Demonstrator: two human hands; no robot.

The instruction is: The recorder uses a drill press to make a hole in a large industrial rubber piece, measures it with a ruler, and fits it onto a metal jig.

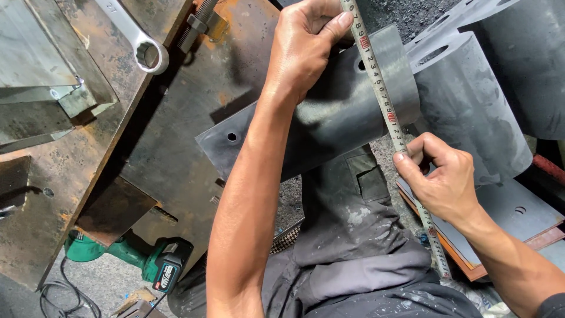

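Our left hand (306,44) pinches the white measuring tape (385,106) against the curved grey steel plate (335,118); our right hand (444,176) pinches the tape lower down.

One measuring tape (382,94) is counted, pinched by the fingers (338,23) of two hands. One ring spanner (138,41) is seen left of them, one green power tool (147,259) below, and perhaps two grey cylinders (471,106) right.
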